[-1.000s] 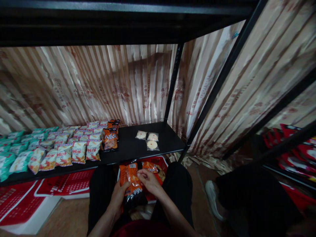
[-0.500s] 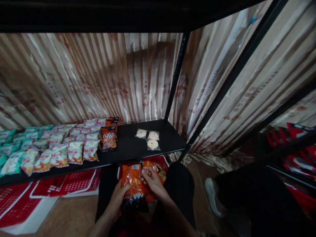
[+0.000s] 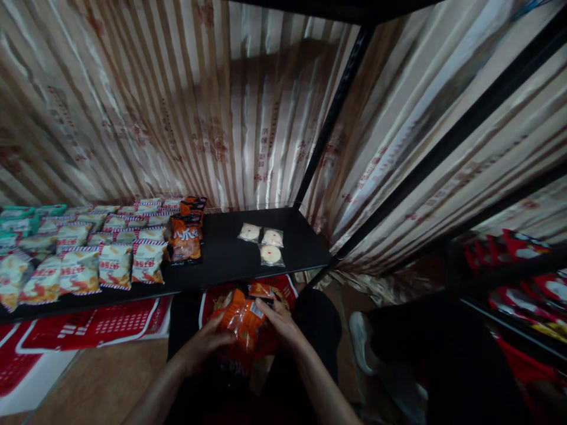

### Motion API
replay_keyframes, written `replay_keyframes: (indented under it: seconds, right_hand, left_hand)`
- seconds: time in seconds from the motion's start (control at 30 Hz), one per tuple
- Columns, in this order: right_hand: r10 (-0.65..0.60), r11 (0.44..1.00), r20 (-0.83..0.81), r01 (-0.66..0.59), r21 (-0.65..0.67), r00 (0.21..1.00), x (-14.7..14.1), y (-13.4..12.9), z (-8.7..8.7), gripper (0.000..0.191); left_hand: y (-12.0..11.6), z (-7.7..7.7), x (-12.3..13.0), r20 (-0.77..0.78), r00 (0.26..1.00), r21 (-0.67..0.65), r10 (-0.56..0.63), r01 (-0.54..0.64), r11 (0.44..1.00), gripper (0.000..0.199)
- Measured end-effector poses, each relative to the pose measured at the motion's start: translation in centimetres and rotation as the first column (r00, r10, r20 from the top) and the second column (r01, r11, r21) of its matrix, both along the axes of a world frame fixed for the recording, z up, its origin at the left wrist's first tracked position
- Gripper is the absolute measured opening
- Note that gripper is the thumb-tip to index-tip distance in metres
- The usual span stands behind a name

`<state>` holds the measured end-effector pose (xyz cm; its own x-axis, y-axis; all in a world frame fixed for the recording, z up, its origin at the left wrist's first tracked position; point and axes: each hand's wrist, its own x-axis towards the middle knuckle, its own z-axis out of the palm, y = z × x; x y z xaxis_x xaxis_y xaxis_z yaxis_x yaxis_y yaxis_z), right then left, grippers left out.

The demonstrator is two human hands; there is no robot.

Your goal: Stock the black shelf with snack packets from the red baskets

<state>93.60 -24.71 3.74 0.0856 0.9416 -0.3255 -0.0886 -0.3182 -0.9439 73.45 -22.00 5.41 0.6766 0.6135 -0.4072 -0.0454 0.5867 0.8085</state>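
Between my knees I have an orange and black snack bag (image 3: 243, 321), its barcode end tilted up and to the right. My left hand (image 3: 207, 343) grips the bag's left side. At its upper right edge, my right hand (image 3: 280, 321) is closed on the bag near the barcode, with the thumb on top. Beneath it stands a red basket (image 3: 292, 287) with more orange bags inside, partly hidden by my hands. On the black shelf (image 3: 224, 251) ahead, similar orange bags (image 3: 185, 239) stand at the end of the rows.
Rows of white snack bags (image 3: 148, 260) fill the shelf's left, with green bags (image 3: 20, 224) beyond. Three clear-wrapped round pale items (image 3: 271, 255) lie to the right. A black shelf post (image 3: 330, 133) rises there. Another person's shoe (image 3: 362, 342) is on the floor at right.
The bag has tilted, its barcode end swinging right. My right hand has moved onto its upper right edge. The view has tipped down and shifted slightly.
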Motion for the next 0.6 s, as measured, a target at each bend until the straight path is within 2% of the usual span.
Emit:
replay_keyframes:
  seconds: [0.07,0.13,0.27,0.33,0.47,0.6]
  right_hand:
    - [-0.022,1.0,-0.118,0.021,-0.013,0.993,-0.2,0.0,-0.6,0.044]
    - [-0.102,0.995,-0.247,0.103,-0.01,0.964,-0.6,0.1,-0.8,0.042]
    - [-0.317,0.948,-0.417,0.301,-0.106,0.852,-1.1,0.2,-0.2,0.036]
    - [-0.397,0.916,-0.46,0.37,-0.153,0.794,-1.3,0.2,0.1,0.032]
    - [-0.522,0.849,-0.483,0.481,-0.217,0.703,-2.1,0.2,0.3,0.028]
    - [-0.59,0.801,-0.434,0.56,-0.211,0.681,-3.0,0.1,-0.4,0.03]
  left_hand:
    - [0.5,0.2,-0.5,-0.017,0.999,0.032,-0.04,0.041,0.999,0.06]
    - [0.9,0.6,-1.0,-0.027,0.999,0.045,-0.018,0.02,0.999,0.063]
    - [1.3,1.4,-1.6,0.011,0.989,-0.003,0.146,-0.146,0.989,0.054]
    - [1.2,1.4,-1.5,0.102,0.967,-0.073,0.233,-0.226,0.971,0.049]
    - [0.8,0.6,-0.3,0.302,0.867,-0.245,0.396,-0.331,0.911,0.046]
    - [0.2,0.6,0.9,0.293,0.815,-0.276,0.5,-0.428,0.861,0.048]
